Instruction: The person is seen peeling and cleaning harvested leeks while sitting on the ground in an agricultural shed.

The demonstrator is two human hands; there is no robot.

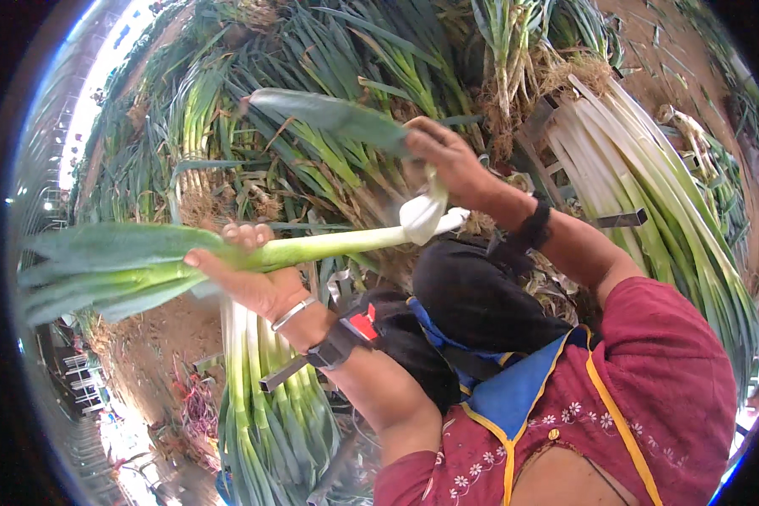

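Note:
My left hand (257, 278) is wrapped round a leek (337, 246) where its pale green stalk turns into dark leaves. The leek lies level in front of me, its leaves fanning out to the left and its white end at the right. Above that white end, my right hand (455, 164) grips a loose outer leaf (333, 116). The leaf's pale base still hangs against the stalk near the white end, and its green blade points left. My right fingers are slightly blurred.
Piles of untrimmed leeks with roots (312, 51) spread ahead of me. A stack of cleaned leeks (649, 160) rests on a metal rack at the right. Another cleaned bundle (266, 388) lies at the lower left, near a metal bar and tangled pink string (196, 405).

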